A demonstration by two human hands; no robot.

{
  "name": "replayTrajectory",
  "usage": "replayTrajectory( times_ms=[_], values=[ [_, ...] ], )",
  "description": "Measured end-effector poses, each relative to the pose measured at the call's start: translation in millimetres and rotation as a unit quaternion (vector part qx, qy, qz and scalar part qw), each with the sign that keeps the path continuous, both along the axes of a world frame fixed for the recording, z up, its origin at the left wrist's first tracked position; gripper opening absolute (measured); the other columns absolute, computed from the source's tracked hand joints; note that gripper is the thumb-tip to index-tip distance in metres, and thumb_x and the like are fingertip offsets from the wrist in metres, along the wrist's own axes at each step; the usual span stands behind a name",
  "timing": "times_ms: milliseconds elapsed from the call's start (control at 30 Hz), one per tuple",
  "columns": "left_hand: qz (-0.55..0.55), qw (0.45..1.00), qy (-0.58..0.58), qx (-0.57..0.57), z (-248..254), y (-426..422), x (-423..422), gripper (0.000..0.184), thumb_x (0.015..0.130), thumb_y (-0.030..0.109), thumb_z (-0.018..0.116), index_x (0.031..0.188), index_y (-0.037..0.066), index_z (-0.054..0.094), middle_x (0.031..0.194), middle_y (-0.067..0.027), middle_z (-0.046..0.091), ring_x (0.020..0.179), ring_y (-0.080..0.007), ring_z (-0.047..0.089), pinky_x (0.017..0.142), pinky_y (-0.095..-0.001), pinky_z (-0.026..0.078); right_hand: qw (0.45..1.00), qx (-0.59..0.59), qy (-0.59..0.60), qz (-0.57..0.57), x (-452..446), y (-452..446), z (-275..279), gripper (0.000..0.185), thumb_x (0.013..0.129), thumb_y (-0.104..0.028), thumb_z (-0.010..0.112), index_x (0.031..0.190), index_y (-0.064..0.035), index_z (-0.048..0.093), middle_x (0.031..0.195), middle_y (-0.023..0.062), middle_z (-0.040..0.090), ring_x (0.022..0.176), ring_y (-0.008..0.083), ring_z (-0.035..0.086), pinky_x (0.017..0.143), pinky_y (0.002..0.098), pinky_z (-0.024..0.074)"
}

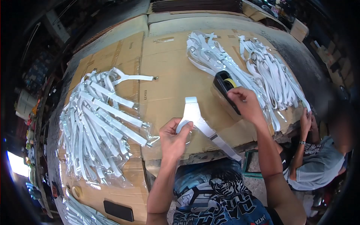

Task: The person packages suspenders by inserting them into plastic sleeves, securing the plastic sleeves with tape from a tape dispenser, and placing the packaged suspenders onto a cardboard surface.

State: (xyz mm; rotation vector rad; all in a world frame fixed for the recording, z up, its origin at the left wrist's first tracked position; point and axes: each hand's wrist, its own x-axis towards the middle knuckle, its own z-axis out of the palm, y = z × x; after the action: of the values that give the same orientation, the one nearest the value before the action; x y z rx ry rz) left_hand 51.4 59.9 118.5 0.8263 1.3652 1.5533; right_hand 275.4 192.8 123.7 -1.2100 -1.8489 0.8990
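**Strap pinched in one hand, tape dispenser under the other**

The left hand point(173, 138) is clamped on a white Y-shaped strap point(192, 110), thumb and fingers pinching it just below the fork. The strap is in front of the person, over the cardboard sheet point(161, 75); its short stem points away, and one leg slants down toward the table's near edge. The right hand point(247, 105), well apart from the left, has its thumb and fingertips at the black tape dispenser point(225, 90). Whether they pinch tape or merely touch the dispenser cannot be told.

The step in hand appears to be getting tape while the strap is held ready. The next move calls for a firm hold on the tape's free end, with the left hand keeping the fork flat. Plastic-wrapped straps point(101, 116) lie to the left; another bundle point(225, 60) lies close beyond the dispenser.
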Motion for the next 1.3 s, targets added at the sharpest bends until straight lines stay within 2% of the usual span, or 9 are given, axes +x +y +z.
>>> replayTrajectory(
  times_ms=[67, 167, 333, 533, 633, 733, 833, 1033, 1300],
  values=[
    [0.001, 1.000, 0.005, 0.010, -4, 0, 1, 0.008, 0.083, 0.004, 0.069, 0.085, -0.003, 0.067, 0.076, -0.0036, 0.067, 0.067, -0.0059, 0.057, 0.062, -0.0201, 0.042, 0.984, 0.070, -0.143, -0.078, 30, 15, -8, 0.017, 0.084, -0.014, 0.068, 0.094, -0.0004, 0.071, 0.089, 0.0150, 0.068, 0.074, 0.0250, 0.065, 0.069, 0.0331, 0.0497],
    [0.001, 1.000, 0.006, 0.023, -8, -3, 6, 0.008, 0.083, 0.004, 0.069, 0.085, -0.003, 0.067, 0.075, -0.0031, 0.067, 0.066, -0.0054, 0.056, 0.060, -0.0198, 0.041, 0.967, 0.051, -0.222, -0.110, 62, 30, -33, 0.019, 0.081, -0.017, 0.069, 0.090, 0.0001, 0.072, 0.087, 0.0208, 0.067, 0.078, 0.0340, 0.065, 0.072, 0.0387, 0.0497],
    [-0.002, 1.000, 0.006, 0.010, -8, -7, 9, 0.007, 0.082, 0.004, 0.069, 0.085, -0.002, 0.067, 0.074, -0.0023, 0.067, 0.064, -0.0042, 0.055, 0.058, -0.0194, 0.040, 0.967, -0.061, -0.233, -0.084, 67, 36, -31, 0.030, 0.083, -0.025, 0.068, 0.089, 0.0053, 0.070, 0.078, 0.0206, 0.069, 0.074, 0.0312, 0.067, 0.071, 0.0369, 0.0502],
    [-0.003, 1.000, 0.006, 0.013, -10, -8, 11, 0.007, 0.082, 0.003, 0.069, 0.085, -0.003, 0.067, 0.074, -0.0024, 0.066, 0.064, -0.0039, 0.055, 0.058, -0.0190, 0.040, 0.977, -0.175, -0.115, -0.045, 68, 47, -33, 0.029, 0.082, -0.024, 0.072, 0.081, 0.0043, 0.070, 0.069, 0.0085, 0.065, 0.064, 0.0150, 0.057, 0.063, 0.0300, 0.0456],
    [-0.003, 1.000, 0.004, 0.014, -14, -8, 11, 0.007, 0.082, 0.003, 0.069, 0.085, -0.003, 0.067, 0.075, -0.0029, 0.067, 0.064, -0.0042, 0.056, 0.059, -0.0192, 0.041, 0.989, -0.131, -0.049, -0.055, 68, 45, -36, 0.026, 0.085, -0.024, 0.071, 0.079, 0.0020, 0.068, 0.066, 0.0020, 0.060, 0.059, 0.0084, 0.050, 0.053, 0.0261, 0.0378],
    [-0.002, 1.000, 0.003, 0.019, -15, -8, 10, 0.007, 0.082, 0.003, 0.069, 0.086, -0.003, 0.067, 0.075, -0.0034, 0.067, 0.065, -0.0047, 0.056, 0.060, -0.0193, 0.041, 0.985, -0.146, -0.073, -0.054, 72, 34, -18, 0.023, 0.085, -0.021, 0.071, 0.078, 0.0003, 0.067, 0.063, 0.0003, 0.058, 0.055, 0.0068, 0.048, 0.051, 0.0241, 0.0369],
    [0.001, 1.000, 0.003, 0.023, -14, -6, 10, 0.007, 0.082, 0.003, 0.069, 0.086, -0.003, 0.067, 0.076, -0.0038, 0.067, 0.065, -0.0050, 0.057, 0.060, -0.0194, 0.041, 0.972, -0.227, -0.023, -0.058, 81, 18, -12, 0.019, 0.087, -0.018, 0.069, 0.079, -0.0009, 0.066, 0.062, -0.0013, 0.055, 0.053, 0.0062, 0.046, 0.049, 0.0229, 0.0367],
    [-0.008, 1.000, 0.008, 0.017, -14, -5, 11, 0.007, 0.083, 0.003, 0.068, 0.086, -0.003, 0.067, 0.076, -0.0036, 0.067, 0.066, -0.0051, 0.057, 0.061, -0.0198, 0.042, 0.950, -0.303, 0.049, -0.053, 99, 5, -27, 0.015, 0.089, -0.012, 0.067, 0.081, 0.0004, 0.063, 0.063, -0.0007, 0.055, 0.052, 0.0064, 0.045, 0.049, 0.0216, 0.0365],
    [-0.012, 1.000, 0.012, 0.017, -13, -4, 13, 0.007, 0.083, 0.003, 0.068, 0.085, -0.003, 0.067, 0.075, -0.0031, 0.067, 0.065, -0.0049, 0.056, 0.061, -0.0199, 0.041, 0.936, -0.328, 0.091, -0.084, 104, 5, -45, 0.019, 0.089, -0.016, 0.067, 0.081, 0.0001, 0.062, 0.062, -0.0004, 0.053, 0.052, 0.0064, 0.043, 0.049, 0.0223, 0.0356]
  ],
)
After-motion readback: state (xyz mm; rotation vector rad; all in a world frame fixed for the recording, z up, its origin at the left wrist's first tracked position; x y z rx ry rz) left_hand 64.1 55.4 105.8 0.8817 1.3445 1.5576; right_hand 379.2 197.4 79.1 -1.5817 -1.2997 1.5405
